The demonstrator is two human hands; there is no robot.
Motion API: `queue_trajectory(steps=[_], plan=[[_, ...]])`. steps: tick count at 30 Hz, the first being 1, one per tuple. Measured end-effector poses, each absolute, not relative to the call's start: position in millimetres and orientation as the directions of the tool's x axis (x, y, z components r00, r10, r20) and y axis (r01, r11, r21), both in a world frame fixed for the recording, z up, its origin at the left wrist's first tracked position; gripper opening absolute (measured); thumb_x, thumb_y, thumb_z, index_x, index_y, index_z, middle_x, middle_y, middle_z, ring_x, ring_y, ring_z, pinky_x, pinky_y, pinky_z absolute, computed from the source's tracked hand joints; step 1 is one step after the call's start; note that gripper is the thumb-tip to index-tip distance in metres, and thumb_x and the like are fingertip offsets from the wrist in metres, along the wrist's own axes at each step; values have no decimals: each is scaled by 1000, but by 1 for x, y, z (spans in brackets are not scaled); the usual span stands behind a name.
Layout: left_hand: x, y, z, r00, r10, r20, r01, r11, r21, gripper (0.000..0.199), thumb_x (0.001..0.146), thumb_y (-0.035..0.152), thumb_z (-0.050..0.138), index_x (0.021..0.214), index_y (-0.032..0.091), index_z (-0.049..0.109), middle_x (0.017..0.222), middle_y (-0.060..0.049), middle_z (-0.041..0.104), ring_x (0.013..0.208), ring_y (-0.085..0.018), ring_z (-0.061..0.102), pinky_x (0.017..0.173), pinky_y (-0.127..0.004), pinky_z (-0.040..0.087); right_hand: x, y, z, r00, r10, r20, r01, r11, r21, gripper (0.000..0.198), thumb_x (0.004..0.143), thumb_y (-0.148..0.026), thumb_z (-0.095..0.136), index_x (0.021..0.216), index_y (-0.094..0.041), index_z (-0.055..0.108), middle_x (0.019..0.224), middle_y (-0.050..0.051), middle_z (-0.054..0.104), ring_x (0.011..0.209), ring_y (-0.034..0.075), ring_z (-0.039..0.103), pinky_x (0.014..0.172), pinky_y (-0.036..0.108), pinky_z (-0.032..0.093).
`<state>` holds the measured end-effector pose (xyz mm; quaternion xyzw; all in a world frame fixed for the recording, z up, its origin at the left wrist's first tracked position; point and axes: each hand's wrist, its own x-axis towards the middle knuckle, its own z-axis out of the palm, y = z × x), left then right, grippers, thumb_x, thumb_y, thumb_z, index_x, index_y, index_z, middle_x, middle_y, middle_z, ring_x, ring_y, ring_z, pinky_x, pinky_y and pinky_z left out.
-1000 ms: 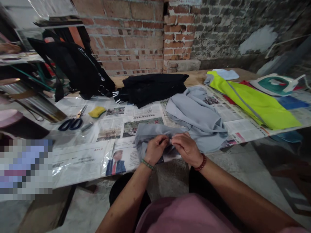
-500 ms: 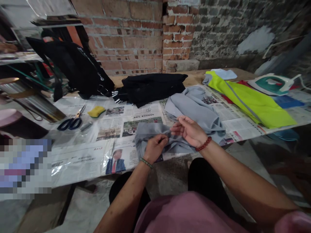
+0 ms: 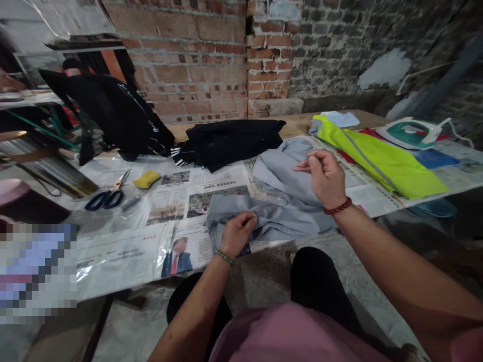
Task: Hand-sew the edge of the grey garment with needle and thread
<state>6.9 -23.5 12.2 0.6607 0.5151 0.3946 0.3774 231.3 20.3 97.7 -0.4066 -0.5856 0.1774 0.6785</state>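
A crumpled grey cloth garment point(image 3: 289, 176) lies across the newspaper at the table's front edge. My left hand point(image 3: 238, 232), with a green bead bracelet, pinches its nearer fold between thumb and fingers. Raised above the garment's right part is my right hand point(image 3: 327, 177), wearing a red bracelet. Its thumb and forefinger are pressed together while other fingers point left; whatever they pinch is too small to make out. To the left lie dark-handled scissors point(image 3: 109, 196), a small grey spool point(image 3: 131, 203) and a yellow-green sponge point(image 3: 147, 179).
Plastic-covered newspaper point(image 3: 124, 251) lines the table. Black folded cloth point(image 3: 234, 143) and a black bag point(image 3: 113, 110) are at the back. A metal flask point(image 3: 60, 168) stands left. On the right are a fluorescent yellow garment point(image 3: 381, 158) and an iron point(image 3: 409, 133).
My right hand has risen away from my left, up and to the right, and its fingers have turned from palm-up to a pinch. My left hand stays on the grey garment.
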Motion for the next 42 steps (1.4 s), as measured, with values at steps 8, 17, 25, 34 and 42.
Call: queue_trajectory(steps=[8,17,25,34,42], plan=[[8,-24,15,137,981,135,369,-177,913,16,74,31,53,73,19,64,66,3,61,64,-12,53,61,-22,43,259,25,116,344,575,743,305,679,-667,14,86,-34,44,89,-21,48,70,-2,59,63,12,63,61,32,56],[7,-24,16,135,982,135,379,-177,908,16,74,30,52,73,20,64,65,3,61,63,-12,53,59,-21,43,285,24,135,413,449,792,344,729,-592,10,85,-27,46,87,-17,49,66,-2,57,59,10,61,59,29,56],[7,-25,18,135,981,137,387,-179,904,15,73,31,53,73,20,64,65,3,61,63,-12,53,59,-21,43,295,20,138,415,430,801,347,739,-577,8,85,-25,46,87,-18,50,66,-2,56,61,11,62,59,30,57],[7,-25,19,134,984,120,389,-164,907,14,74,30,52,74,21,62,69,3,62,67,-12,53,63,-22,42,302,21,144,429,394,813,356,753,-553,8,84,-25,48,86,-18,51,66,-2,57,62,12,62,60,33,56],[7,-25,19,141,983,118,384,-164,909,13,75,29,53,75,20,63,71,3,62,68,-12,54,64,-22,42,316,27,151,439,334,834,385,769,-510,12,85,-26,46,88,-17,51,64,0,59,56,14,62,59,36,55]])
